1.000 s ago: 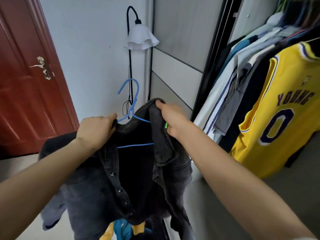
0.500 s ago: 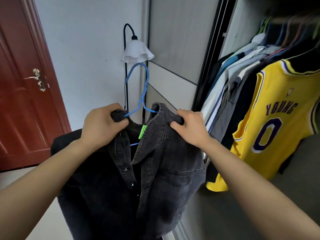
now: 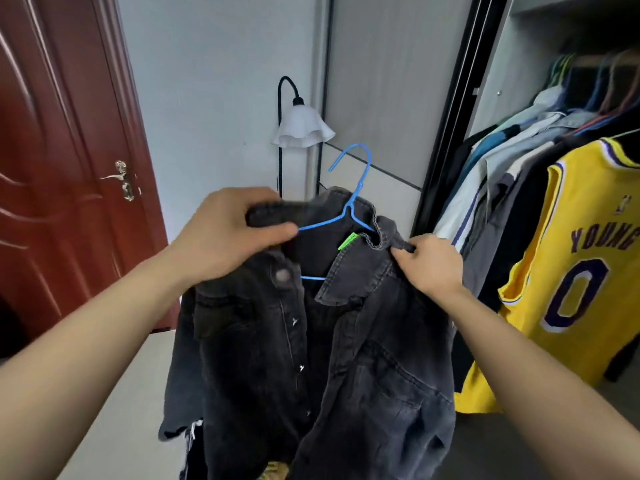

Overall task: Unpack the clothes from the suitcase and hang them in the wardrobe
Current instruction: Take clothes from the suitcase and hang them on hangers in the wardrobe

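Since half a second ago the left hand (image 3: 228, 237) has shifted its grip onto a fold of collar. The black denim jacket (image 3: 346, 358) hangs open-fronted on a blue hanger (image 3: 356, 188), a green label (image 3: 347, 241) at its neck. The left hand clasps the left collar, thumb beneath; the right hand (image 3: 429, 261) pinches the right shoulder. The jacket is held between them, just left of the open wardrobe (image 3: 491, 81)

Denim jacket (image 3: 346, 341): washed black-grey, paler at the seams. Hanger (image 3: 356, 206): bright blue. Neck tag (image 3: 347, 241): neon green. Jersey (image 3: 581, 271), right: yellow, with purple lettering, a purple numeral edged white, and purple-white trim. Door (image 3: 62, 168), left: glossy red-brown. Lamp shade (image 3: 301, 128), far: white, on a black stem. Wall (image 3: 214, 81): pale blue-grey. Wardrobe panel (image 3: 388, 81): light grey.
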Tool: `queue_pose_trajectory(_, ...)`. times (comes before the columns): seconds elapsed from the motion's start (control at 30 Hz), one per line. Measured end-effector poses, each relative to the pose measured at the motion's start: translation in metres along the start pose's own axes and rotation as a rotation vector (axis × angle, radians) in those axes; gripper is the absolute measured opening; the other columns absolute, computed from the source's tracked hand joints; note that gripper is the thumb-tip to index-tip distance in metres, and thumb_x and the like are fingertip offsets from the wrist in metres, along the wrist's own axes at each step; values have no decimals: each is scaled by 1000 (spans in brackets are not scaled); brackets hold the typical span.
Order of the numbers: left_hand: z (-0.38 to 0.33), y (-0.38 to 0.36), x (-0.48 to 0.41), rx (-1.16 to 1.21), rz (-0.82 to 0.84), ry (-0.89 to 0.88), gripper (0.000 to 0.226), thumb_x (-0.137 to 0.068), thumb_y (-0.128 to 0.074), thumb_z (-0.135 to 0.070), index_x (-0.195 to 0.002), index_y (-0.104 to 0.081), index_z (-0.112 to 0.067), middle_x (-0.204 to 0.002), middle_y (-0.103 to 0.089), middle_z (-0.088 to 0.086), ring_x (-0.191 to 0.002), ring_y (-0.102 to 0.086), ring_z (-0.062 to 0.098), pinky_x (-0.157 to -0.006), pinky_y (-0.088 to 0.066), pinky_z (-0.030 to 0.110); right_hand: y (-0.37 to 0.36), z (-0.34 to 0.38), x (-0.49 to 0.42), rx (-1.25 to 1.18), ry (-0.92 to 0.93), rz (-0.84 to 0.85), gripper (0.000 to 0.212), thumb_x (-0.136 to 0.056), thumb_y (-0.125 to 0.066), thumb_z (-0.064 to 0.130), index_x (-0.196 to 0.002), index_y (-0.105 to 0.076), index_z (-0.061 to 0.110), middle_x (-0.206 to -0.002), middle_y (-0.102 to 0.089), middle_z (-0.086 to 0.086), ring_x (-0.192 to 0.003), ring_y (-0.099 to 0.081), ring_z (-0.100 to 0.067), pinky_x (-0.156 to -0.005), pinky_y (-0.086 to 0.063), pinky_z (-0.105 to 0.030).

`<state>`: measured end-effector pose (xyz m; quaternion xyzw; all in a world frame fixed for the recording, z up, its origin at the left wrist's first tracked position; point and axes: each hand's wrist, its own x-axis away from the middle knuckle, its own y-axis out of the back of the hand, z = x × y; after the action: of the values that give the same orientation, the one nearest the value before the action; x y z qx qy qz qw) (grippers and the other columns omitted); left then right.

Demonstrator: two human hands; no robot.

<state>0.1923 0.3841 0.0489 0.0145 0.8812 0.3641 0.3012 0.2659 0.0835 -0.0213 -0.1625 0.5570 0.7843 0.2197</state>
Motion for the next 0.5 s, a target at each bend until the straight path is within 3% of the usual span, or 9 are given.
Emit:
queue_pose_trajectory(0.07,-3,7,12,164,414,42,38,-70,-69,-55,-99,-75,-31,-99,-74,-11,-98,-68,4,-88,-52,23,11,-7,-3,-74,-11,-73,46,-85,-60,43,-57,-53,7,-61,-59,-11,-71,-59,-38,-59,-45,-36)
queue_pose_trajectory(0.1,4,9,14,291,430,60,38,-72,-70,-50,-104,-75,-30,-108,-73,-12,-105,-65,3,-94,-50,22,17,-10,-1,-107,-14,-106,45,-84,-62,39,-56,-53,5,-54,-53,-8,-66,-57,-36,-57,-43,-35)
queue_pose_trajectory(0.13,17,9,13,370,310,71,36,-77,-72,-40,-110,-73,-26,-114,-70,-10,-110,-63,3,-99,-49,25,21,-13,0,-136,-18,-138,45,-84,-63,37,-57,-54,2,-50,-49,-7,-63,-54,-35,-56,-41,-35)
queue_pose_trajectory(0.2,52,6,7,118,-53,60,49,-79,-73,-40,-124,-64,-22,-127,-62,-6,-121,-54,6,-108,-41,34,26,-18,4,-178,-17,-197,47,-84,-65,36,-58,-54,-2,-47,-42,-7,-58,-48,-34,-55,-37,-36)
queue_pose_trajectory(0.27,86,-5,1,-223,-80,46,75,-75,-59,-64,-138,-49,-26,-136,-54,-1,-130,-45,18,-112,-32,44,29,-20,7,-195,2,-232,51,-84,-67,33,-53,-44,0,-44,-34,-6,-51,-39,-31,-52,-32,-35)
queue_pose_trajectory(0.3,102,-12,-2,-323,-56,49,76,-77,-52,-68,-142,-43,-29,-138,-52,-1,-131,-42,22,-112,-28,47,32,-20,8,-196,10,-242,53,-83,-68,33,-50,-40,2,-43,-31,-6,-51,-35,-31,-52,-30,-35)
queue_pose_trajectory(0.37,114,-24,-10,-404,-91,39,59,-85,-49,-65,-135,-47,-32,-124,-55,0,-123,-43,26,-106,-26,47,38,-22,9,-178,17,-258,57,-81,-65,42,-48,-34,6,-44,-31,-7,-54,-34,-34,-52,-32,-35)
queue_pose_trajectory(0.43,111,-29,-22,-421,-117,-27,48,-89,-44,-64,-109,-57,-23,-95,-57,3,-99,-50,30,-85,-36,40,42,-26,11,-135,32,-273,56,-73,-53,54,-46,-34,8,-46,-33,-8,-56,-38,-37,-53,-38,-37)
queue_pose_trajectory(0.5,105,-35,-28,-372,-71,-82,50,-89,-34,-67,-85,-47,-18,-74,-49,-2,-79,-48,27,-65,-31,34,47,-31,13,-78,42,-281,55,-68,-46,58,-47,-39,7,-48,-38,-10,-59,-47,-41,-55,-42,-39)
